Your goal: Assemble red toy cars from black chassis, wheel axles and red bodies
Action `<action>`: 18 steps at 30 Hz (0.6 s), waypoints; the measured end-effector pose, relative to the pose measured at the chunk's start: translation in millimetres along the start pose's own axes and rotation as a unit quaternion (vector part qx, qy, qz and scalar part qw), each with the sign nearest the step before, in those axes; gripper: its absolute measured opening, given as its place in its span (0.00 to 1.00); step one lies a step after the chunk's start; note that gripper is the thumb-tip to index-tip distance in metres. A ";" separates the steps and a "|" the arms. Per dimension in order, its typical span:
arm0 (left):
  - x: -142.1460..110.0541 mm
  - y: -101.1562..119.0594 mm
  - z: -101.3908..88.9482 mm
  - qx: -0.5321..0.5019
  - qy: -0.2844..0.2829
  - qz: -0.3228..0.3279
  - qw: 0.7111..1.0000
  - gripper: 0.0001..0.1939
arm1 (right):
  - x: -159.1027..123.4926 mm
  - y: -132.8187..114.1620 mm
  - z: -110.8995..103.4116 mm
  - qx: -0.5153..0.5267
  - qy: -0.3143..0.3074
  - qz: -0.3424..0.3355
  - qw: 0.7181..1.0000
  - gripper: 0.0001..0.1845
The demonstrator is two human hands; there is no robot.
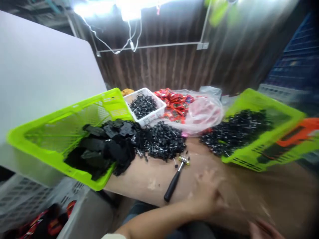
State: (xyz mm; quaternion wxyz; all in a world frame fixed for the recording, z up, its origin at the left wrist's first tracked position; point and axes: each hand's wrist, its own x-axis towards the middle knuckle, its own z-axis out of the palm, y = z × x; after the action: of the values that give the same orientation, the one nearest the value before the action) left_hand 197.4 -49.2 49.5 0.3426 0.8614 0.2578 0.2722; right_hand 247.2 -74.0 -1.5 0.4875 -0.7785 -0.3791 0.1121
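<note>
Small hammer [174, 182], yellowish head, black handle, lies unheld near front edge of brown desk [139, 179]. Left hand [208, 191] beside it—released, fingers spread. Right hand [264, 229] half out of view, can't tell grip. Small black parts [165, 141] heaped loose behind—I'd judge plenty left, none clearly done.

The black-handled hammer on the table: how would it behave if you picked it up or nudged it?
The hammer would probably stay stiff, since its handle looks straight. It may feel head-heavy, as the metallic-looking head sits at one end of a thin neck. Nudged, it would likely swivel more than roll, because the head juts out crosswise.
</note>
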 end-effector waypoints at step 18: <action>-25.5 -165.9 -255.0 0.329 0.306 -0.329 0.831 0.25 | 17.3 -38.5 47.6 -0.383 -0.222 0.003 0.896 0.22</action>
State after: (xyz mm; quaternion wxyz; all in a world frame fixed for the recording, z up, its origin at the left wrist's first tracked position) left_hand -28.3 154.4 78.2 0.0122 0.6599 0.6919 0.2925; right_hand 214.6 -20.6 10.6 0.0539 -0.8611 -0.4886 0.1297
